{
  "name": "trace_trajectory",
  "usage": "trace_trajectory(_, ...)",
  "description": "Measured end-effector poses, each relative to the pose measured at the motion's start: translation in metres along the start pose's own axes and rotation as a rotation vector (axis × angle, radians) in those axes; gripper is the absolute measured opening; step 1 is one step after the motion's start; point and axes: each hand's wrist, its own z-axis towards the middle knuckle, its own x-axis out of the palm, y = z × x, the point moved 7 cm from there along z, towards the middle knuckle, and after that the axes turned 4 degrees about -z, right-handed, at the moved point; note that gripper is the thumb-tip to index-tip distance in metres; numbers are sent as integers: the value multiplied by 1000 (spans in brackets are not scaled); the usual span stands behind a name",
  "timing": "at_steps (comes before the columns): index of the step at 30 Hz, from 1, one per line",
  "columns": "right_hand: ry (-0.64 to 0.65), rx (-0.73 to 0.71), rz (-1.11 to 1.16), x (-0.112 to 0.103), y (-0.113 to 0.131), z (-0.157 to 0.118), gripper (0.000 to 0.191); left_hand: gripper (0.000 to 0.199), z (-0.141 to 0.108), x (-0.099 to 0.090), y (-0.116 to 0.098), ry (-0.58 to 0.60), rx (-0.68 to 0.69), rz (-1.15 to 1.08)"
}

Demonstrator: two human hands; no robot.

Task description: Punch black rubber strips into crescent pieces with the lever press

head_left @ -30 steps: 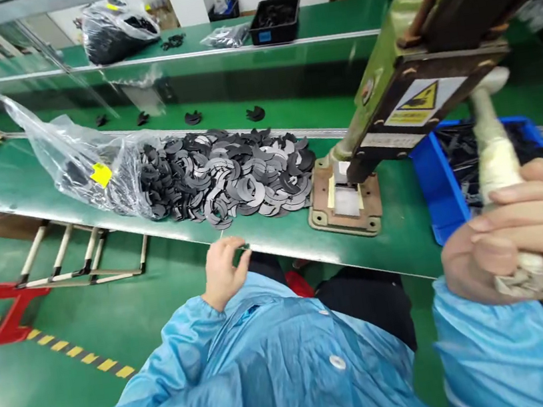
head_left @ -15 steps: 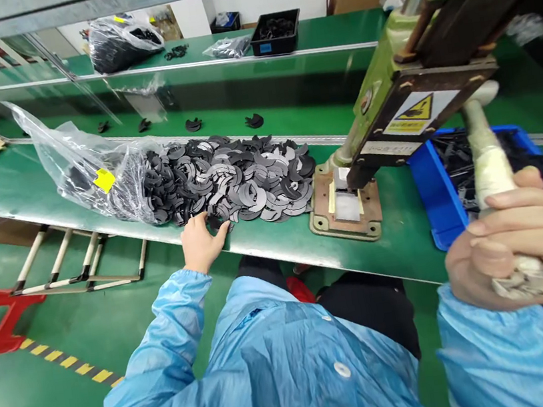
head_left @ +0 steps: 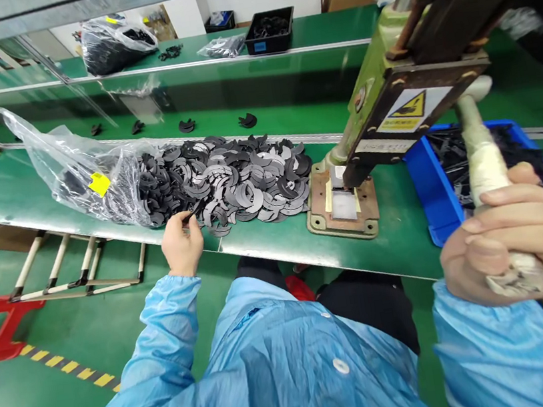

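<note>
My left hand (head_left: 183, 244) is at the bench's front edge, thumb and fingers pinched on a small black curved piece that is mostly hidden. Just beyond it spreads a pile of black and grey crescent-shaped pieces (head_left: 250, 193), spilling from a clear plastic bag (head_left: 72, 171) with a yellow label. My right hand (head_left: 519, 243) is wrapped round the tape-covered lever (head_left: 482, 150) of a green hand press (head_left: 372, 95). Under the ram, a pale block (head_left: 344, 207) sits on the press's base plate (head_left: 317, 207).
A blue bin (head_left: 434, 191) of black parts stands right of the press. Several loose black pieces, one a notched disc (head_left: 248, 120), lie behind the pile. The rear shelf holds a black tray (head_left: 272, 45) and a filled bag (head_left: 115, 47). A metal beam (head_left: 122, 1) crosses overhead.
My left hand has drawn back left from the pile's front edge, its fingers closing on a small black piece. My right hand stays on the lever; the view has shifted slightly.
</note>
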Motion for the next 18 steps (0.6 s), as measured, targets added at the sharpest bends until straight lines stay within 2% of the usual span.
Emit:
trace_trajectory(3,64,7,-3,0,4,1,76,29,1,-3,-32,42,140,-110)
trace_trajectory(6,145,24,-25,2,7,1,69,27,-13,8,-61,167,200,-248)
trace_trajectory(9,193,24,-22,2,11,1,63,19,-38,28,-84,303,240,-371)
trace_trajectory(13,240,19,13,1,13,1,53,18,-70,58,-117,496,410,-445)
trace_trajectory(16,278,18,30,1,15,1,43,23,-80,78,-135,598,475,-459)
trace_trajectory(18,302,12,38,2,17,1,39,22,-80,91,-143,623,449,-467)
